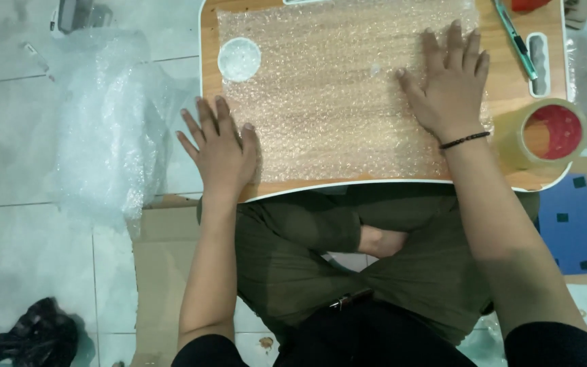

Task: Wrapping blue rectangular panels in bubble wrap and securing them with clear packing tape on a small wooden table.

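Bubble wrap (338, 95) lies flat over the small wooden table (208, 102), long axis left to right. Left hand (220, 151) presses its near-left corner, right hand (451, 85) its right edge; both hold nothing, fingers flat and spread. Loose plastic wrap (107, 122) lies on the floor left. Tape roll (545, 132), clear with red core, sits just right of the wrist; green cutter (516, 41) beyond.
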